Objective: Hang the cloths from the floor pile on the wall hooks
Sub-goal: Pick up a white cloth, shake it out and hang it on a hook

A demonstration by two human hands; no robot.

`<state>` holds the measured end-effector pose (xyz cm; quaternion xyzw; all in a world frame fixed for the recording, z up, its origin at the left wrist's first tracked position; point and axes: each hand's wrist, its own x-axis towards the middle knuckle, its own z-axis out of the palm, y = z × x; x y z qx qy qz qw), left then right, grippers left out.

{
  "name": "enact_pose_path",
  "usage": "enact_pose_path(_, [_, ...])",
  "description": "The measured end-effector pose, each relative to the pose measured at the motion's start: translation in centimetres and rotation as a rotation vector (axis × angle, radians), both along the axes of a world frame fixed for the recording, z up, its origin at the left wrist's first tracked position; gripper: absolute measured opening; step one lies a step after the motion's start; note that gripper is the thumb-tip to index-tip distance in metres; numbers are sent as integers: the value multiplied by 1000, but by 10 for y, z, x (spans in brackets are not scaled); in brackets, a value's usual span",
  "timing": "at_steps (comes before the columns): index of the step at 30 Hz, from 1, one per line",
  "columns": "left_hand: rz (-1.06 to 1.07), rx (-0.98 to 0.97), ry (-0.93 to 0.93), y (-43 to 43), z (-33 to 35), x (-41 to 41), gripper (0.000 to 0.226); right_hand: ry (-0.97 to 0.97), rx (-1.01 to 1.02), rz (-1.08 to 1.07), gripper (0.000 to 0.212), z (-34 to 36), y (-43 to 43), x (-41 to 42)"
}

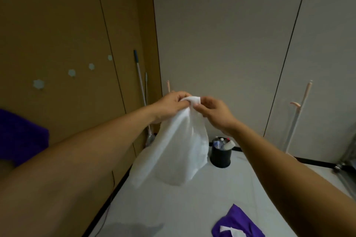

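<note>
A thin, soft white cloth (pixel 179 150) hangs in loose folds above the pale floor (pixel 192 208). Its bunched top is held by the left hand (pixel 171 105) and right hand (pixel 213 109), fingers (pixel 202 107) clamped on it. A crumpled purple cloth (pixel 238 223) lies lower right. Behind stand a round black bin (pixel 220 157) and corner mop handles (pixel 141 90). Pale star-shaped hooks (pixel 71 72) dot the brown wall (pixel 57 25), left.

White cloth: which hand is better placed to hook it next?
Probably the left hand: it grips the white cloth just below the pink hook; the right hand pinches it farther away.
</note>
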<state>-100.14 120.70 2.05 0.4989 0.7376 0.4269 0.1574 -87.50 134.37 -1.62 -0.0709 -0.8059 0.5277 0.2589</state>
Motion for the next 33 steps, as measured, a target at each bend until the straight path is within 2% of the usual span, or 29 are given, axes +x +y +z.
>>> enact_pose_path(3, [73,-52,41,-28,-3,-8,9,-6,-41,-80,14,-4,-18,-25])
enact_pose_path(7, [121,-217,-85,-79,-19,-19,43,86,-45,-204,18,9,-46,-55])
enact_pose_path(10, [153,-415,-225,-132,-51,-32,37,198,-104,-257,19,31,-64,-75])
enact_pose_path(12, [225,-440,-236,-170,-65,-45,42,199,-83,-271,20,40,-70,-87])
enact_pose_path(14, [295,-468,-193,-208,-67,-60,43,164,-56,-296,24,41,-73,-98])
enact_pose_path(18, [386,-558,-113,-275,-50,-86,26,71,-6,-386,32,38,-73,-112])
enact_pose_path(21, [491,-512,30,-307,-30,-101,28,22,37,-384,33,33,-80,-117])
enact_pose_path(24, [528,-558,181,-328,-15,-114,29,18,48,-386,34,27,-91,-120])
enact_pose_path(28, [588,-592,153,-356,-6,-131,14,24,135,-435,32,27,-107,-121])
enact_pose_path(30, [613,-586,172,-366,-3,-138,14,3,202,-469,34,28,-115,-123])
enact_pose_path(33, [663,-540,211,-381,-2,-148,10,-4,147,-425,30,27,-132,-128])
